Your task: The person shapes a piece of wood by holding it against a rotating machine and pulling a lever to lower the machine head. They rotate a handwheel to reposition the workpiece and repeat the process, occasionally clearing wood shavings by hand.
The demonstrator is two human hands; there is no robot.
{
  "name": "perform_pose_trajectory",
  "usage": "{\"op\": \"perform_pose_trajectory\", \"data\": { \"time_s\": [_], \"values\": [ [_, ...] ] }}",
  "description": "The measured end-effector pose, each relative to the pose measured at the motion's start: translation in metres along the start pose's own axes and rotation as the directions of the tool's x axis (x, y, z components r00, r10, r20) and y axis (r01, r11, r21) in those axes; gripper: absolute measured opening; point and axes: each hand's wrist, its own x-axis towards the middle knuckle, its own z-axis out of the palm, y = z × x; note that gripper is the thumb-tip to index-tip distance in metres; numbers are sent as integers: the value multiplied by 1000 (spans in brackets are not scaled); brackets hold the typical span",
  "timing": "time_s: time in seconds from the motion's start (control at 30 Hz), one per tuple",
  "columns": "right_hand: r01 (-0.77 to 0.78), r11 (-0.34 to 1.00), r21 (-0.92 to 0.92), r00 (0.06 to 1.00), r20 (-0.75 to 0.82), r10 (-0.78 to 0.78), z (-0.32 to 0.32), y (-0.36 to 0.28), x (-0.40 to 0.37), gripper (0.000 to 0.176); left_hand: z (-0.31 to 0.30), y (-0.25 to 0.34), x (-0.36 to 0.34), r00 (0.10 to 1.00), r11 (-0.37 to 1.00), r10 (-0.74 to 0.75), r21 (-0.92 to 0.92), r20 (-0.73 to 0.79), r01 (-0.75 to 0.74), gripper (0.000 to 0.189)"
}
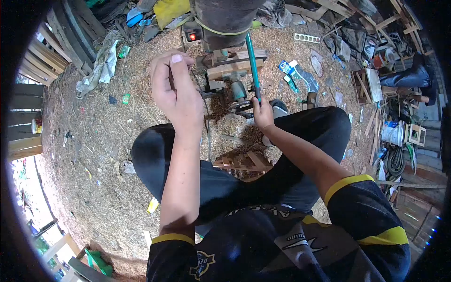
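Observation:
My left hand [176, 89] is raised over the left side of a small machine, its fingers curled in toward the thumb. Whether something small sits between those fingertips cannot be made out. Lower and to the right, my right hand [264, 115] is closed around the dark lower end of a long green rod [252, 61]. The rod slants up past the machine's greenish metal body [238, 89]. Behind that body lies a wooden block [230, 70]. Brown shavings [217, 109] are heaped just left of the machine.
A large dark cylinder [228, 16] stands ahead, beside a switch with a red light [192, 36]. Wood shavings cover the ground [94, 164]. A white power strip [307, 38] and blue packaging [300, 75] lie ahead right. Another person's leg [406, 77] shows at far right.

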Motion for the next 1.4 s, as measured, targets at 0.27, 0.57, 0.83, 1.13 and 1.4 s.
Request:
{"op": "perform_pose_trajectory", "data": {
  "time_s": [0.27, 0.57, 0.83, 1.13, 1.4],
  "values": [
    [-4, 1000, 21, 999, -46, 5, 3, 2, 1, 33, 7, 8, -25, 995, 999, -23, 48, 101, 18, 18],
    [36, 997, 67, 997, -72, -31, 1, -2, -2, 27, 0, 2, -27, 990, 1000, -23, -4, 140, 24, 22],
    [82, 972, 221, 995, 39, -93, -56, -47, -14, 47, -6, -11, -15, 648, 756, -468, 652, 601, -59, 42],
    [263, 667, 697, 876, 116, -468, -173, -143, -9, 43, 46, -66, -66, 53, 750, -591, 572, 805, -332, 64],
    [536, 239, 810, 723, -294, -625, -170, -212, 97, 56, 70, -131, -149, -51, 508, -768, 559, 639, -655, 122]
  ]
}}
